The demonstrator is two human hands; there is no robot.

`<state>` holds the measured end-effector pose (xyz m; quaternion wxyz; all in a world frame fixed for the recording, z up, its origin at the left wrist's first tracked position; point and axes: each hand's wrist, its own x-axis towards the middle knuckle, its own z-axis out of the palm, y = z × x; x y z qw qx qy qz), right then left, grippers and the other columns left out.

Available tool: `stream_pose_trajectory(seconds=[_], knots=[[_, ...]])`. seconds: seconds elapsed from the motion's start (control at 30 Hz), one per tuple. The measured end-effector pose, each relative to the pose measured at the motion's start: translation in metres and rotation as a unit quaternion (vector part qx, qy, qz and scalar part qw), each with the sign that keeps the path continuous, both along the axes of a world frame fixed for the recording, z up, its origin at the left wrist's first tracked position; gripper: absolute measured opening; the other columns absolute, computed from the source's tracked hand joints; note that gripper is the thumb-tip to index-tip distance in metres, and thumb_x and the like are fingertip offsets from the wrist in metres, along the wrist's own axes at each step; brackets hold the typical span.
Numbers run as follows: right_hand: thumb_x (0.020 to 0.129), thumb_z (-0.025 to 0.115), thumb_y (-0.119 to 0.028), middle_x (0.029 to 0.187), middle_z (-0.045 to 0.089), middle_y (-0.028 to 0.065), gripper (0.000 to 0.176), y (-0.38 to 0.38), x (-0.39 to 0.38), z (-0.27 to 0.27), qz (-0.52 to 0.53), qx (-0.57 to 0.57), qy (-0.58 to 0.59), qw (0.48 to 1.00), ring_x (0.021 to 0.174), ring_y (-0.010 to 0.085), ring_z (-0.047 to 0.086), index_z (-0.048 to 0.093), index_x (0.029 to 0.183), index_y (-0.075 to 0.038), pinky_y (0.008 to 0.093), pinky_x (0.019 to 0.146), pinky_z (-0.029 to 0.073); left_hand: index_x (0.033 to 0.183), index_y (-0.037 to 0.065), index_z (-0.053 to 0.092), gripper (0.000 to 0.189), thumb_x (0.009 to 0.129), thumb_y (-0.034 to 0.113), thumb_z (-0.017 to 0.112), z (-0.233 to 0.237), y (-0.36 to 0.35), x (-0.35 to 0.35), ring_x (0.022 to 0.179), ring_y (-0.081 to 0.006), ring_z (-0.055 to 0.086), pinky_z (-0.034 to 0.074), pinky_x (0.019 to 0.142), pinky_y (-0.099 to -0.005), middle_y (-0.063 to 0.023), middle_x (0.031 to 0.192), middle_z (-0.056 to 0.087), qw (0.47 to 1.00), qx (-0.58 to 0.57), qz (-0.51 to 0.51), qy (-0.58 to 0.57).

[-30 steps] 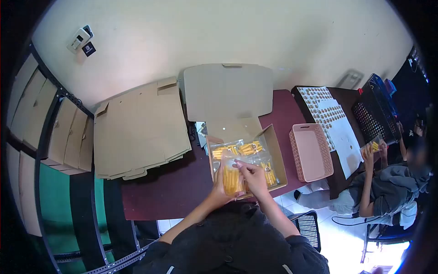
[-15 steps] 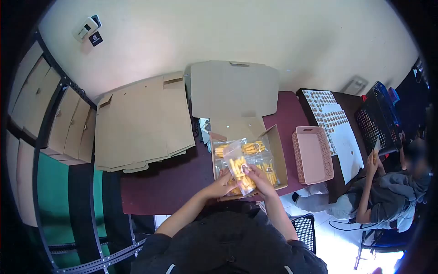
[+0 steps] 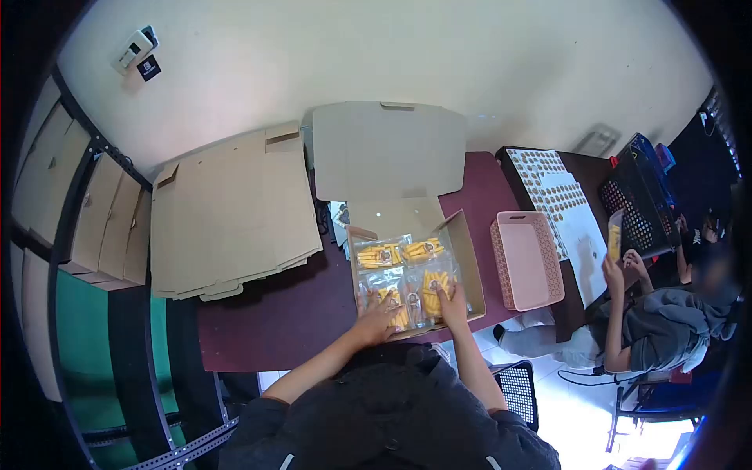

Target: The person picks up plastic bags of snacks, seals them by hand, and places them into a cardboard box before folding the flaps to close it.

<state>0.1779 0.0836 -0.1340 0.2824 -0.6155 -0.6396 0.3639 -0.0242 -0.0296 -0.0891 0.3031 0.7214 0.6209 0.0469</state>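
Bag (image 3: 433,288), held up half a second ago, now lies flat at front right of box (image 3: 472,270). Sticks' long axis points toward wall. Right hand (image 3: 453,301) on it, left hand (image 3: 381,317) on neighbouring bag (image 3: 392,296); fingers spread, grasping nothing. Basket (image 3: 526,262) just right of box, cardboard (image 3: 235,211) to left.

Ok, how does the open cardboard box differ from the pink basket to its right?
The cardboard box is brown with solid walls and a raised lid flap; the pink basket has perforated walls and no lid. The box holds clear packets of yellow sticks, while nothing shows inside the basket. The left hand and right hand rest on packets in the box; no hand touches the basket. Both are rectangular, open-topped, on the dark red table.
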Motion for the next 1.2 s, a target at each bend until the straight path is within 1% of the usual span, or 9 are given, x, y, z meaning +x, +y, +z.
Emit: stream_pose_trajectory(seconds=[0.3,0.37,0.43,0.53,0.6,0.7,0.73,0.87,1.2], knots=[[0.08,0.061,-0.035,0.113,0.052,0.0257,0.06,-0.012,-0.008,-0.001,0.126,-0.062,-0.047,0.989,0.103,0.0352,0.053,0.04,0.124,0.001,0.0395,0.088,0.041,0.131,0.025,0.04,0.053,0.083,0.043,0.051,-0.004,0.002,0.002,0.132,-0.0411,0.012,-0.004,0.101,-0.0631,-0.0105,0.143,0.023,0.999,0.002,0.032,0.034],[0.08,0.061,-0.035,0.111,0.052,0.0248,0.065,-0.01,-0.007,-0.012,0.138,0.047,-0.118,0.982,0.104,0.0346,0.052,0.035,0.129,-0.001,0.0393,0.088,0.042,0.129,0.023,0.042,0.052,0.083,0.044,0.052,-0.001,0.003,0.0,0.132,-0.0403,0.012,-0.003,0.101,-0.0632,-0.0104,0.144,0.022,0.999,0.018,0.021,0.036],[0.078,0.063,-0.034,0.108,0.051,0.0243,0.069,-0.018,-0.01,0.004,0.099,0.037,-0.122,0.987,0.101,0.0343,0.053,0.033,0.13,-0.001,0.0389,0.088,0.042,0.128,0.024,0.044,0.05,0.081,0.037,0.055,0.005,0.0,0.001,0.131,-0.0432,0.012,-0.001,0.102,-0.062,-0.0108,0.144,0.02,0.999,0.001,0.045,0.005],[0.08,0.061,-0.034,0.127,0.035,0.0294,0.065,-0.023,-0.013,0.022,0.118,-0.023,-0.035,0.992,0.116,0.0419,0.038,0.036,0.127,0.003,0.0444,0.097,0.033,0.126,0.019,0.045,0.049,0.08,0.031,0.057,0.005,-0.004,0.004,0.13,-0.0442,0.017,0.005,0.1,-0.0645,-0.0124,0.145,0.016,0.997,0.03,0.067,-0.025],[0.075,0.067,-0.029,0.129,0.028,0.0273,0.069,-0.027,-0.016,0.022,0.086,0.117,-0.175,0.974,0.115,0.0431,0.037,0.034,0.13,-0.005,0.0452,0.095,0.036,0.125,0.015,0.044,0.049,0.079,0.024,0.058,0.041,0.0,0.018,0.128,-0.0452,0.022,0.017,0.099,-0.0631,-0.0158,0.145,0.014,0.987,0.065,0.129,-0.068],[0.075,0.067,-0.025,0.133,0.019,0.0264,0.065,-0.019,-0.013,0.044,0.078,0.128,-0.143,0.978,0.119,0.0467,0.029,0.035,0.129,-0.006,0.0485,0.098,0.032,0.124,0.012,0.044,0.049,0.079,0.022,0.059,0.061,0.014,0.033,0.127,-0.0454,0.022,0.022,0.101,-0.0563,-0.0202,0.143,0.015,0.968,0.175,0.068,-0.167],[0.075,0.066,-0.022,0.133,0.021,0.0253,0.061,-0.015,-0.009,0.051,0.066,0.137,-0.144,0.978,0.118,0.045,0.031,0.038,0.127,-0.008,0.0474,0.097,0.033,0.121,0.009,0.046,0.044,0.08,0.017,0.058,0.064,0.022,0.039,0.126,-0.0437,0.026,0.026,0.102,-0.0473,-0.0234,0.141,0.019,0.96,0.204,0.063,-0.182],[0.076,0.062,-0.013,0.13,0.027,0.025,0.048,-0.002,0.021,0.083,0.008,0.175,-0.055,0.983,0.118,0.0438,0.032,0.046,0.12,-0.006,0.0473,0.098,0.031,0.115,0.008,0.051,0.033,0.082,0.011,0.054,0.085,0.042,0.069,0.123,-0.0402,0.033,0.03,0.101,-0.0408,-0.0243,0.137,0.026,0.936,0.128,0.097,-0.314],[0.078,0.055,-0.005,0.107,0.05,0.0185,0.02,0.01,0.159,0.066,-0.132,0.213,-0.048,0.967,0.097,0.0305,0.053,0.06,0.097,-0.004,0.0342,0.083,0.045,0.109,0.007,0.055,0.027,0.081,0.008,0.053,0.07,0.114,0.204,0.119,-0.0363,0.038,0.031,0.1,-0.0409,-0.0213,0.128,0.039,0.925,0.171,-0.006,-0.339]])
